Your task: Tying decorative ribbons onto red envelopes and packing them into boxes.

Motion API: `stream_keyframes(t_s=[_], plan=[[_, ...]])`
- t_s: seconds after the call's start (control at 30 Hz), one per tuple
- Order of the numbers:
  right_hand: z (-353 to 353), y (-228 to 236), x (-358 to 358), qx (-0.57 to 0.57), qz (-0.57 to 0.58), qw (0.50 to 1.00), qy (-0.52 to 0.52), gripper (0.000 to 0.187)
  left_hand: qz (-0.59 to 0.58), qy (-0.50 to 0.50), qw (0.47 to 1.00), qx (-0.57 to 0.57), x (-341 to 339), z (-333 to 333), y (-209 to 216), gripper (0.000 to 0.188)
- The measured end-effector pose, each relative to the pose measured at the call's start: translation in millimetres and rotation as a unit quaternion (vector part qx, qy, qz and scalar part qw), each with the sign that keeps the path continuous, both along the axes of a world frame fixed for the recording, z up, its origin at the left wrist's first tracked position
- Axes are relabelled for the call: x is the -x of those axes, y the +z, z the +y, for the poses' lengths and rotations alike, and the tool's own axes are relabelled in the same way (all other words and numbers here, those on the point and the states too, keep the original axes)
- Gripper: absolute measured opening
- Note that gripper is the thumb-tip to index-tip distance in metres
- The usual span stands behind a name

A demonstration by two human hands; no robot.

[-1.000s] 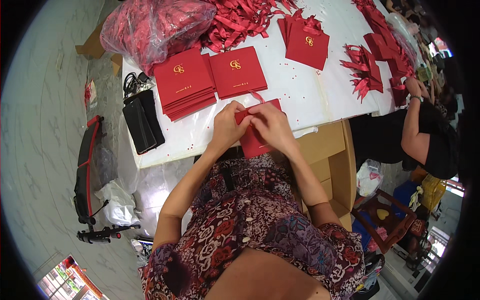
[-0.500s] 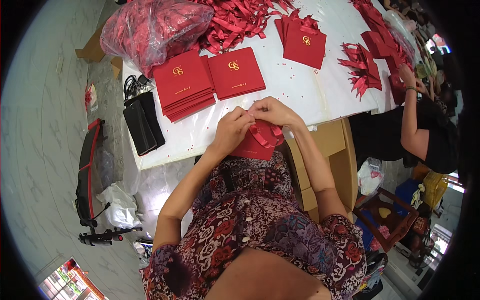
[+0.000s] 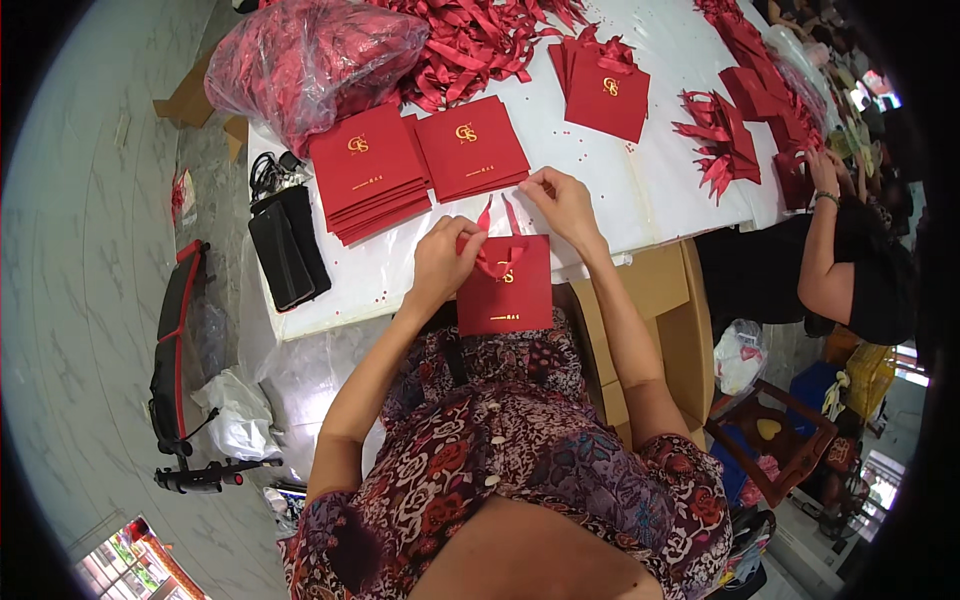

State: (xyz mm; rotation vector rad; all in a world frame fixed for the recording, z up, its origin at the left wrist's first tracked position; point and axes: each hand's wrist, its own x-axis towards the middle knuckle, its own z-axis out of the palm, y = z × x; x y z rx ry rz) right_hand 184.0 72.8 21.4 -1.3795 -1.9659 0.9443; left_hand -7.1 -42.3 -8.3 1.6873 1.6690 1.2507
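Note:
A small red paper gift bag [image 3: 506, 300] with a gold emblem hangs upright at the table's front edge, its front toward me. My left hand [image 3: 447, 258] pinches its upper left edge, by the ribbon. A red ribbon [image 3: 497, 262] loops across the bag's front, and two ribbon ends rise above its top. Up and to the right of the bag, my right hand [image 3: 562, 208] is apart from it, thumb and fingertips pressed together. Whether anything small is between those fingertips is too fine to make out.
Two stacks of flat red bags [image 3: 368, 175] [image 3: 472, 150] lie on the white table [image 3: 610, 205]. Beyond are ribbons [image 3: 470, 50], a plastic sack [image 3: 315, 65] and ribboned bags [image 3: 607, 95]. A black phone [image 3: 280, 255] lies left; a cardboard box [image 3: 650, 290] stands right, near a co-worker's arm [image 3: 825, 235].
My hands were together at the bag's top; now they are apart, the right one moved up and away. The bag has straightened and faces me, with ribbon ends standing above it.

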Motion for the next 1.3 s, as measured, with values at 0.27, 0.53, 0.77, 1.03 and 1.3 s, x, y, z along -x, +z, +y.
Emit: stream_keyframes(t_s=[0.27,0.53,0.77,1.03,1.3], plan=[[-19,-17,28,-0.111,-0.12,0.986,0.023,0.02,0.204,0.029,0.977,0.057,-17,37,3,0.024],[-22,-29,16,0.034,0.113,0.993,-0.009,0.018,0.013,0.037,0.999,0.035,-27,42,-8,0.017],[-25,-27,13,0.197,0.243,0.95,0.016,0.02,-0.123,0.038,0.991,0.043,-31,34,-4,0.007],[-10,-1,-18,0.224,0.366,0.894,-0.132,0.021,-0.388,-0.091,0.91,0.114,-1,-5,-11,0.036],[-2,-24,-5,0.251,0.47,0.833,-0.148,0.025,-0.434,-0.134,0.878,0.148,-16,-37,34,0.07]])
